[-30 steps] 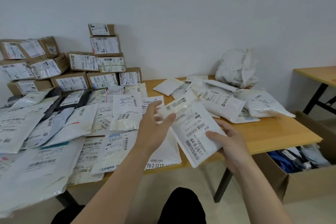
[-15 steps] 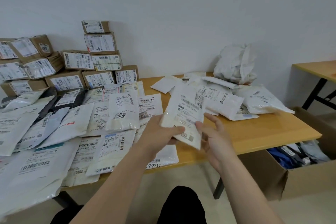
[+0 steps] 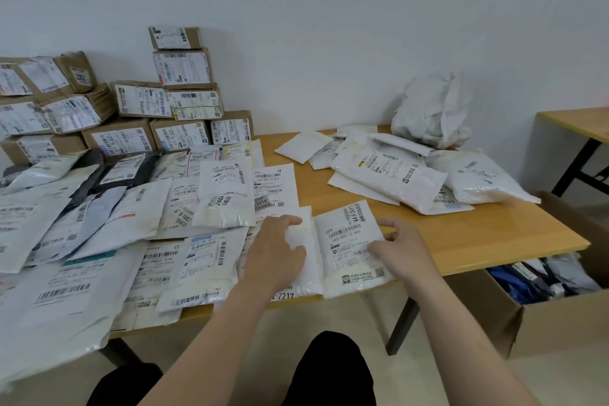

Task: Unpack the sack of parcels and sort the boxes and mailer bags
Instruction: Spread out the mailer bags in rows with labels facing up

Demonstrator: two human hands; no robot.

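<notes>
The mailer [image 3: 349,241] lies flat, label up, at 6 o'clock on the tabletop [image 3: 478,234], and its near end passes a little over the front edge. The right hand [image 3: 407,249] is loose and spread, with the fingertips resting on the right border of the mailer. The left hand [image 3: 273,254] lies at 9 o'clock from it, on a second mailer [image 3: 306,277] that touches the first one. Its fingers are bent with the tips down, and I cannot tell if they pinch the film or only press it. The mailer looks light, soft and thin, with a small lump of contents in the lower part, so I judge it bends and sags when one corner alone is lifted. The plastic skin seems smooth and probably slides easily over its neighbours. A good hold is on a long border, thumb on top and fingers under, or flat palms to push it into place. It does not look fragile. The other sorted mailers [image 3: 99,224] cover the tabletop from 7 to 10 o'clock, the boxes [image 3: 181,69] are stacked at 10 o'clock, the unsorted pile [image 3: 395,175] waits at 2 o'clock, and the crumpled sack [image 3: 431,109] stands at 1 o'clock.
</notes>
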